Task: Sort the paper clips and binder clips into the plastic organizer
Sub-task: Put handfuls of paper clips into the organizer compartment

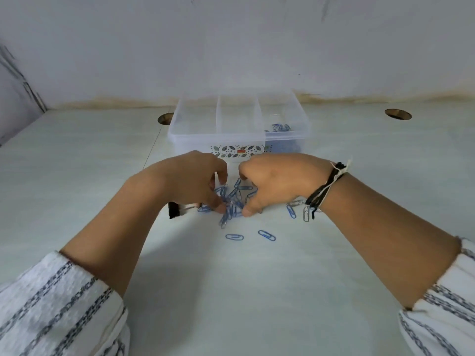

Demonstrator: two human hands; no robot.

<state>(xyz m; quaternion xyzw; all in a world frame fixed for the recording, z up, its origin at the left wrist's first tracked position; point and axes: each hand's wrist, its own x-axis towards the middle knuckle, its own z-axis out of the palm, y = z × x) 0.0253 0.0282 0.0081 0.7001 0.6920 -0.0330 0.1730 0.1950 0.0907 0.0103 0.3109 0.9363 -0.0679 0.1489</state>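
Note:
A clear plastic organizer (239, 140) with three compartments stands at the back of the white table; its right compartment holds several blue paper clips (280, 128). In front of it lies a heap of blue paper clips (232, 201). My left hand (190, 178) and my right hand (277, 179) are cupped around the heap from either side, fingertips and thumbs down on the clips. A black binder clip (177, 209) lies just under my left wrist. Two loose blue clips (234, 237) (266, 235) lie nearer to me, and blue and silver clips (298, 209) sit under my right wrist.
Two round cable holes (165, 118) (398, 114) are cut in the table on either side of the organizer. A white wall stands close behind it and a side panel closes the far left. My right wrist wears black and white threads.

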